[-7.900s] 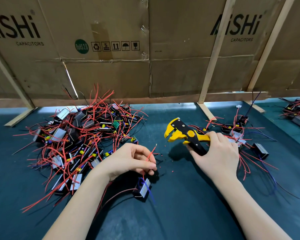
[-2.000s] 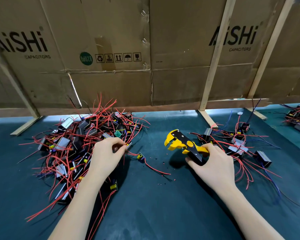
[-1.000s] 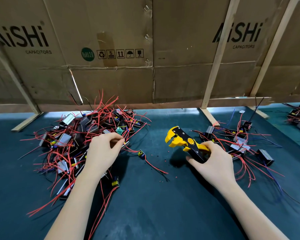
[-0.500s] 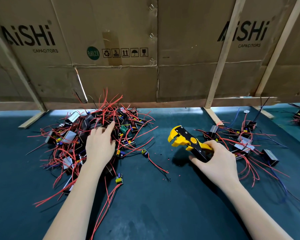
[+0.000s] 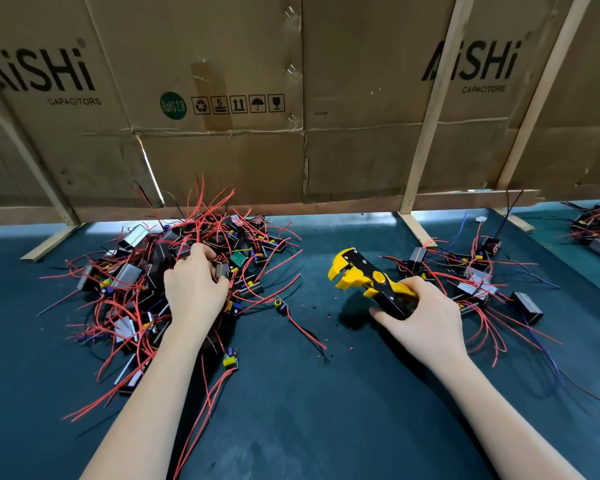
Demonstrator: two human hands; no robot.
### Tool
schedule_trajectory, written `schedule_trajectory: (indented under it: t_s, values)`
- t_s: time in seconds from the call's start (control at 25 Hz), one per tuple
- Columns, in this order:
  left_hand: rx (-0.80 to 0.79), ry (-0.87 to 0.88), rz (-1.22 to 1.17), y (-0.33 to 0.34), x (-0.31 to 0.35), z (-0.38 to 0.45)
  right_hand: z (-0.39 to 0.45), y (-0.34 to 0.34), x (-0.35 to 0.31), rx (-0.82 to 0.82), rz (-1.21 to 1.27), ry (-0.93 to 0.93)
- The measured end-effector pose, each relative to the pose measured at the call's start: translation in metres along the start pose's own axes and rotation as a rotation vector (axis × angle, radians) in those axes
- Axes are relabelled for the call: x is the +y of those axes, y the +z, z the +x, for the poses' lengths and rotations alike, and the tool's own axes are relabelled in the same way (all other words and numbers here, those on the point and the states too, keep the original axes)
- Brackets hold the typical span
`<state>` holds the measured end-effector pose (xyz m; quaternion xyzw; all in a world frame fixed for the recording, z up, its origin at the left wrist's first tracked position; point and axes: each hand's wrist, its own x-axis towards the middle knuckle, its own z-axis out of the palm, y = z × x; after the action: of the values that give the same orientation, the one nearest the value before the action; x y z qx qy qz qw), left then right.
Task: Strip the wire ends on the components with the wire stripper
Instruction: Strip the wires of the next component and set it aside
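My left hand (image 5: 194,289) grabs a part in the pile (image 5: 146,282) left of the wire stripper (image 5: 371,282), which my right hand (image 5: 426,317) holds ready.

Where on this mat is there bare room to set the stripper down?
Bare mat lies between the forearms, toward the near edge, and in a strip between the left pile and the stripper, though a loose component trails its wire there. Left pile and right pile are crowded.

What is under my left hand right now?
The left hand lies on the pile of components, fingers curled round a small part among red wires. What lies beneath the palm is covered.
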<state>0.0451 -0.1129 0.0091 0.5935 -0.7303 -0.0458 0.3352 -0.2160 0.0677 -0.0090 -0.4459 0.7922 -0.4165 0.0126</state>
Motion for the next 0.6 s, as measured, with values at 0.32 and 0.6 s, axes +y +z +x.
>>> schedule_trajectory:
  t_s: [0.32,0.6]
  values:
    - [0.05,0.02,-0.983,-0.034,0.012,-0.003,0.002,-0.001,0.002,-0.006,0.06,0.026]
    - [-0.44,0.418,-1.075,-0.047,0.05,-0.036,0.008,0.002,0.008,-0.027,0.186,0.145]
